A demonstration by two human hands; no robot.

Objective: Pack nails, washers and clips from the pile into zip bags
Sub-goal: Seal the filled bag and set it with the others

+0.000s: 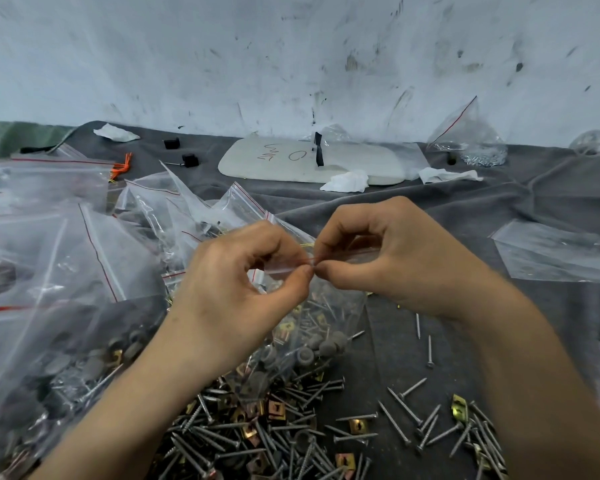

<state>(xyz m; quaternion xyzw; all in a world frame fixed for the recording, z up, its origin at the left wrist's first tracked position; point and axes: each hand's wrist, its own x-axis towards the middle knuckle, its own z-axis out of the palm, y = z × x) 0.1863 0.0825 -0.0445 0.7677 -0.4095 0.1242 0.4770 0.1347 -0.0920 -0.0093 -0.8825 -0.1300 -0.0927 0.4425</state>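
Note:
A clear zip bag [312, 327] with a red seal line hangs between my hands, holding grey washers, nails and brass clips. My left hand [243, 282] pinches the bag's top strip from the left with thumb and forefinger. My right hand [395, 258] pinches the same strip from the right, and the fingertips of both hands meet at the middle of the seal. Below the bag lies the loose pile of nails, washers and clips [274, 431] on the grey cloth.
Several filled zip bags [66, 271] are heaped at the left. An empty bag [555, 251] lies at the right. A white foam tray [312, 161], crumpled tissues [347, 181] and a bag of small screws [471, 140] sit by the back wall. Stray nails [430, 420] scatter right.

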